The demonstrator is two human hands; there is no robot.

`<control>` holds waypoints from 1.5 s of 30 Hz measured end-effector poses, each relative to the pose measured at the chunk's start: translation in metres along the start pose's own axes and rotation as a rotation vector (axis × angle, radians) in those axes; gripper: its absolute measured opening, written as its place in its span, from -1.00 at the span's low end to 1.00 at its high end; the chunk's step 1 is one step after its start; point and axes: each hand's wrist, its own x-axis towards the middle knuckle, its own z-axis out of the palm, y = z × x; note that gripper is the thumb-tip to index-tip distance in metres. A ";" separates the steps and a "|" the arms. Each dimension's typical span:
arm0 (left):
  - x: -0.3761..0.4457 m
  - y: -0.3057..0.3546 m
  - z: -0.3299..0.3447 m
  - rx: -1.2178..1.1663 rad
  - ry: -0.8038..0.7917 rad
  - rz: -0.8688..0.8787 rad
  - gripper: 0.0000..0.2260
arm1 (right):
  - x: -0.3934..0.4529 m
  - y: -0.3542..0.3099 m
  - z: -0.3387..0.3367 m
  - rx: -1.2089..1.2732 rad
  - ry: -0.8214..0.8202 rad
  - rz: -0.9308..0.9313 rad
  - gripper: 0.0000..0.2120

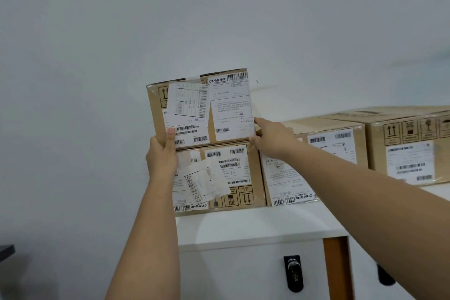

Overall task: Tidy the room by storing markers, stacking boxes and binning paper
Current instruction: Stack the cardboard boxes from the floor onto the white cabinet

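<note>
**Two hands on the top box of a stack**

The left hand grips the top box at its lower left corner, thumb curled onto the front. The right hand holds its lower right edge, fingers hidden behind the side. That box sits on a lower box, whose labels read upside down. Four cardboard boxes in all: a third box just beside the stack, and a large box cut off at the right edge. All stand on a white cabinet against the wall. Two dark door handles show below; the label print is mostly too small to read
</note>
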 end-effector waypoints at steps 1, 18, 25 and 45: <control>-0.001 0.001 0.000 0.012 -0.004 -0.002 -0.48 | 0.000 0.000 0.000 -0.018 -0.013 0.000 -0.60; -0.191 0.174 0.170 -0.298 -0.421 0.517 -0.48 | -0.125 0.190 -0.166 -0.259 0.298 0.405 -0.45; -0.373 0.223 0.278 -0.430 -1.032 0.416 -0.54 | -0.255 0.286 -0.253 -0.375 0.344 0.757 -0.50; -0.741 0.219 0.377 -0.365 -1.851 -0.094 -0.55 | -0.602 0.460 -0.327 -0.256 0.393 1.478 -0.53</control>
